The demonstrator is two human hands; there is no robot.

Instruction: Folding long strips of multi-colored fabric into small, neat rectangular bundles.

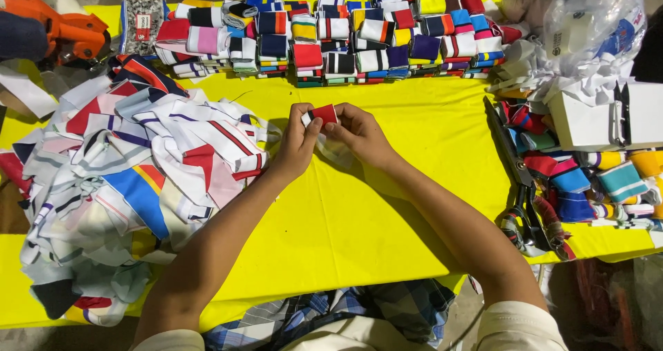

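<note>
My left hand (297, 142) and my right hand (358, 133) meet over the middle of the yellow table (387, 206). Between their fingertips they pinch a small folded strip of knit fabric (319, 114), red with a white and dark edge. Both hands grip it, left at its left end, right at its right end. A loose heap of striped fabric strips (131, 171) in white, red and blue lies just left of my left hand.
Rows of folded coloured strips (345, 37) line the far edge. On the right are a white box (597, 120), a clear plastic bag (594, 23), more rolled strips (594, 178) and black scissors (516, 185). An orange tool (65, 30) sits far left.
</note>
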